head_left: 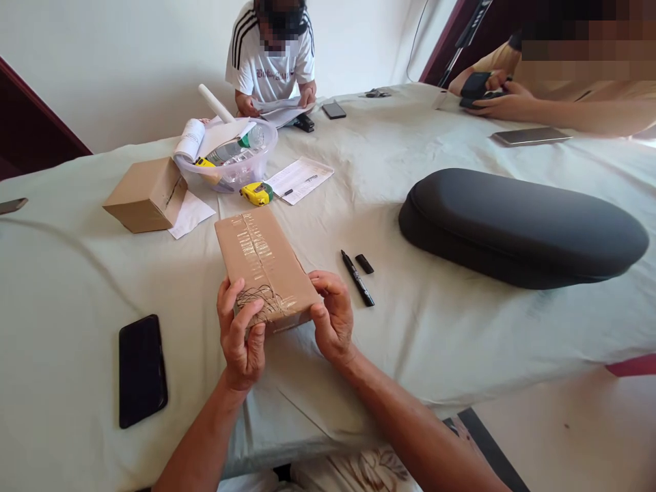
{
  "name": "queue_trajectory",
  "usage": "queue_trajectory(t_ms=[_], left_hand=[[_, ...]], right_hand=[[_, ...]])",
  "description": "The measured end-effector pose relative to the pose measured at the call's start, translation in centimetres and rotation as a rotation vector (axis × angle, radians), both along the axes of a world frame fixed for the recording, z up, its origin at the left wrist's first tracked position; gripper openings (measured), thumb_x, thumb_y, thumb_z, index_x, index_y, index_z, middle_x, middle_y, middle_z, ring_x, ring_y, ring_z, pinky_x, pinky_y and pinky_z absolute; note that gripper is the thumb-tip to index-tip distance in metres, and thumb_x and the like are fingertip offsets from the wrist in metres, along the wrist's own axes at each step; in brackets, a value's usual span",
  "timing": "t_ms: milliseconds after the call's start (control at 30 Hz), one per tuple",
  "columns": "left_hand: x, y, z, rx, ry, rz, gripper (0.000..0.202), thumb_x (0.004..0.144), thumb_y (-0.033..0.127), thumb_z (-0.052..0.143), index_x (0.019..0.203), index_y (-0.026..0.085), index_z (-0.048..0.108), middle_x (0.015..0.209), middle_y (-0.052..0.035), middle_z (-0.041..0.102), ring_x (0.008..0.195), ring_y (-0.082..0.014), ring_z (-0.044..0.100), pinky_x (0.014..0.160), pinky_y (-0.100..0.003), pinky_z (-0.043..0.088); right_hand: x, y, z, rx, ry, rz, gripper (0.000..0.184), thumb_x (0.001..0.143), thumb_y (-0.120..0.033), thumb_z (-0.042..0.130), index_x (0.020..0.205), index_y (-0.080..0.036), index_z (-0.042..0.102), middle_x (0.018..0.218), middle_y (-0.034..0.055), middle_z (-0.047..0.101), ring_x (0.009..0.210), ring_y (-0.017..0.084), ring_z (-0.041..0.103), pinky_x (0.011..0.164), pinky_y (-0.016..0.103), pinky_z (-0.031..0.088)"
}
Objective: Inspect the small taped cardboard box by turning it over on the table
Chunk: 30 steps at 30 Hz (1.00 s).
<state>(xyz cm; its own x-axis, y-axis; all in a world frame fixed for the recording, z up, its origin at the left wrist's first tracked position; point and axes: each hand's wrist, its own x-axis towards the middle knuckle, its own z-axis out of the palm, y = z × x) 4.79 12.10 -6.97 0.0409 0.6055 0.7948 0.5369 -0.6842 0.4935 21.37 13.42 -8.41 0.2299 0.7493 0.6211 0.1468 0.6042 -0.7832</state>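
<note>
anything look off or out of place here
The black marker lies uncapped, cap beside it, and might dry out. Messy dark lines, perhaps scribble, look odd on the near end of the held cardboard box, unlike the rest of its top.

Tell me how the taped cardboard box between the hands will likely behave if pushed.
The cardboard box should stay fairly stiff, since its edges look straight. Its broad, flat faces make rolling unlikely. The glossy tape on top may feel slicker than the bare cardboard.
</note>
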Motion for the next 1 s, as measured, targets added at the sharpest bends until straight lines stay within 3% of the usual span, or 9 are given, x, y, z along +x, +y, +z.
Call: queue_trajectory(t_ms=[433,767,867,1000], left_hand=[[-1.1,0.7,0.0,-0.024,-0.033,-0.055,0.037,0.101,0.024,0.048,0.137,0.024,0.056,0.157,-0.012,0.045,0.147,-0.0271,0.04,0.119,-0.049,0.035],[-1.0,1.2,-0.8,-0.179,-0.353,-0.026,0.054,0.096,0.033,0.059,0.148,0.029,0.046,0.157,-0.0104,0.044,0.147,-0.0259,0.041,0.12,-0.04,0.036],[-0.9,1.5,-1.0,-0.277,-0.486,-0.016,0.06,0.091,0.041,0.066,0.146,0.026,0.047,0.153,-0.013,0.049,0.141,-0.0276,0.049,0.115,-0.039,0.042],[-1.3,2.0,-1.0,-0.547,-0.564,-0.047,0.055,0.088,0.049,0.067,0.135,0.021,0.058,0.137,-0.0126,0.063,0.126,-0.0269,0.061,0.109,-0.038,0.048]], right_hand=[[0.9,0.6,-0.1,-0.099,0.035,0.155,0.028,0.094,-0.047,0.06,0.116,-0.03,0.061,0.117,0.0071,0.066,0.112,0.022,0.062,0.081,0.033,0.054],[1.2,1.4,-0.3,-0.331,-0.047,0.221,0.03,0.089,-0.048,0.065,0.11,-0.025,0.065,0.112,0.0061,0.071,0.104,0.02,0.067,0.083,0.033,0.059],[1.3,1.5,-0.3,-0.402,-0.103,0.21,0.029,0.09,-0.048,0.062,0.106,-0.024,0.065,0.108,0.0062,0.072,0.1,0.021,0.068,0.079,0.033,0.058],[1.3,1.8,-0.5,-0.45,-0.182,0.187,0.032,0.092,-0.05,0.056,0.106,-0.023,0.065,0.103,0.0064,0.073,0.094,0.021,0.069,0.073,0.032,0.057]])
